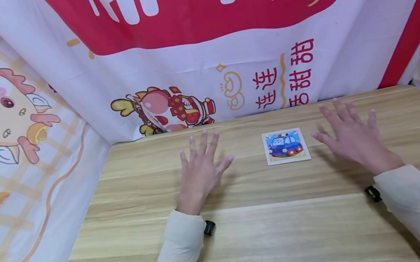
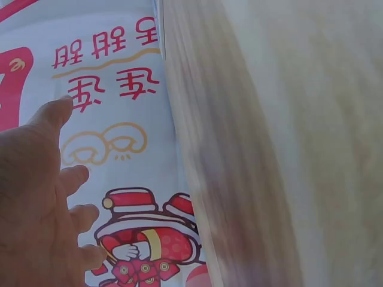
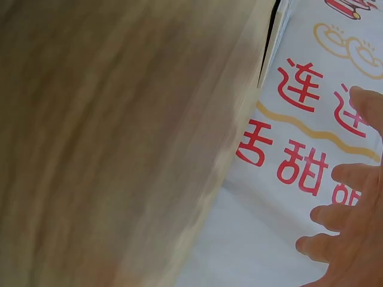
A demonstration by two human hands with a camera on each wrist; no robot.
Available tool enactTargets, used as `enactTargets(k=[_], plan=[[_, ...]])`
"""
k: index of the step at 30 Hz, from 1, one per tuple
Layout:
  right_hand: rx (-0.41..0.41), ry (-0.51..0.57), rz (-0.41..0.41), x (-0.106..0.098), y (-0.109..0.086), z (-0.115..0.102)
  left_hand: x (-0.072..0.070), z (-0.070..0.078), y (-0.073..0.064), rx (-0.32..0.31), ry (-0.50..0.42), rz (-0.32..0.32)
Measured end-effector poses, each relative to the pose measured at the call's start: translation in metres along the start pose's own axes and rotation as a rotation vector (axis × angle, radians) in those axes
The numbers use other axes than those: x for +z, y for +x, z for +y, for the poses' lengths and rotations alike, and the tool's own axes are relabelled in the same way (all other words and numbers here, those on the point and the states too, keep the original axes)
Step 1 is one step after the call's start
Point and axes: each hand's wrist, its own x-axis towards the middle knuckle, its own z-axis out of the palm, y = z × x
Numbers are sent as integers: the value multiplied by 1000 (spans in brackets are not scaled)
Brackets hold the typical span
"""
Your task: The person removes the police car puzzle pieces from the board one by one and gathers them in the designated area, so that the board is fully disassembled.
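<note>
In the head view a square picture puzzle or card point(image 1: 286, 146) with a white border lies flat on the wooden table, showing a blue cartoon car with eyes. To its left is my left hand point(image 1: 201, 170), fingers spread and holding nothing. My right hand point(image 1: 352, 136) is to its right, also spread, with the thumb nearest the card. Neither hand touches the card. Both wrist views show the hands with bare fingers against the printed cloth; the card does not appear in either.
The wooden table point(image 1: 255, 244) ends at the back against a hanging white and red printed cloth point(image 1: 196, 53). Another cloth with a cartoon animal point(image 1: 0, 111) hangs along the left side. A dark band point(image 1: 209, 228) shows at the left wrist and a similar wristband point(image 1: 372, 193) at the right.
</note>
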Motion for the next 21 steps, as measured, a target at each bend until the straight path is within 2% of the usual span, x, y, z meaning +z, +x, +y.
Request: enactTargets(k=[7,15,21], plan=[[-10,15,-33,-1,7,-7,6,13,2,53,5,-40],[-67,27,-75,-1,24,-26,16,39,4,193,31,-98],[-130,3,-76,1,34,-36,22,63,6,279,52,-170]])
